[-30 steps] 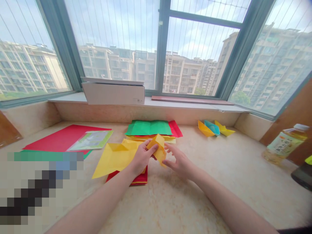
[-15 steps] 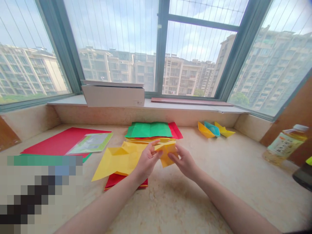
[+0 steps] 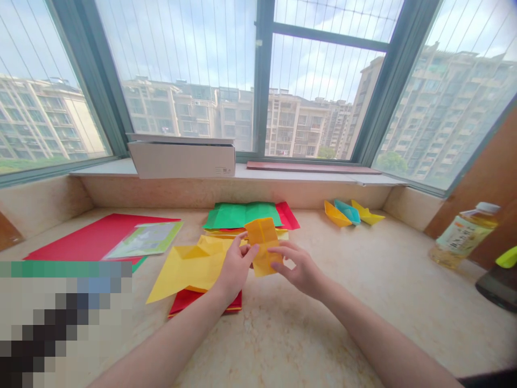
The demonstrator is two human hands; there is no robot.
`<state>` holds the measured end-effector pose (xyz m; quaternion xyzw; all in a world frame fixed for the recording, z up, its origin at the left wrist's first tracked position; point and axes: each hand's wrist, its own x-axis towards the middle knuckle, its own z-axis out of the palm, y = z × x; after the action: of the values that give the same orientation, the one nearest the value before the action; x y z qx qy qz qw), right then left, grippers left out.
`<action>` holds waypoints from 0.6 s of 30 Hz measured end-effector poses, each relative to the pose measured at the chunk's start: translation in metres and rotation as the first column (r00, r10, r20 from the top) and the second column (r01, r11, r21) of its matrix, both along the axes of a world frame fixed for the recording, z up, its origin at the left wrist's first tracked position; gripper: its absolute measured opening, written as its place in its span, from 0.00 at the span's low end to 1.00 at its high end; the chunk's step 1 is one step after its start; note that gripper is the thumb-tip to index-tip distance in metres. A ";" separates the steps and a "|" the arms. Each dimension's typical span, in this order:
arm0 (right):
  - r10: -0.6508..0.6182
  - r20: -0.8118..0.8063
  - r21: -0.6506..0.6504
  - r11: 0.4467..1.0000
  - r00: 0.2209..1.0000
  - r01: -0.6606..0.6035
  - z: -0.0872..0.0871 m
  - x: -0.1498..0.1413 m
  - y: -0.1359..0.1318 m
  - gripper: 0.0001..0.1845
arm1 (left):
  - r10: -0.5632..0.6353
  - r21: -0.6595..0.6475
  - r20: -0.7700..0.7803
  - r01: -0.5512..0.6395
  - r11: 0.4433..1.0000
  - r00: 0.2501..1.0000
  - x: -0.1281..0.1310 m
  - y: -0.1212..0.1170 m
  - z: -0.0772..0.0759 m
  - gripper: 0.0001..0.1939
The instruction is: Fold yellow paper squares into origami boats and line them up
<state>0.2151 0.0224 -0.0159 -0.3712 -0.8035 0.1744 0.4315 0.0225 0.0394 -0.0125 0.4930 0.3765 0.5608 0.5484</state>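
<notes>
A small creased piece of yellow-orange folding paper is held upright above the counter. Gripping its left edge is my left hand, thumb in front and fingers partly behind the sheet. On the lower right edge, the fingertips of my right hand hold the same paper, with a gap between thumb and index finger. Larger creased yellow sheets lie beside my left hand, over folded red paper. Behind the held piece, creased green paper rests on red and yellow sheets.
Yellow and blue paper boats sit at the back right. A drink bottle and a dark container stand far right. Red sheets and a clear packet lie left. A white box is on the windowsill.
The held yellow paper has opened out and turned upright, its creased face now toward me. Both hands stay on it, and the view has shifted slightly.
</notes>
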 end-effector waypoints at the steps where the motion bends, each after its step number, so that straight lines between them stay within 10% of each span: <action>1: 0.019 0.017 0.001 1.000 1.000 -0.019 0.000 0.000 0.000 0.19 | 0.015 0.004 0.003 -0.015 1.000 1.000 0.000 0.000 0.000 0.35; 10: -0.048 0.127 -0.027 0.998 0.991 0.052 0.000 0.001 -0.003 0.40 | 0.018 0.013 0.005 -0.018 1.000 1.000 0.001 -0.004 0.005 0.42; 18: -0.134 -0.011 -0.141 0.981 0.991 0.131 0.005 -0.001 -0.001 0.22 | -0.100 0.010 -0.069 0.101 0.995 0.993 0.001 -0.003 0.000 0.41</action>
<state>0.2141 0.0215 -0.0112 -0.4516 -0.7582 0.2052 0.4233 0.0236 0.0363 -0.0122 0.5339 0.3659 0.5178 0.5594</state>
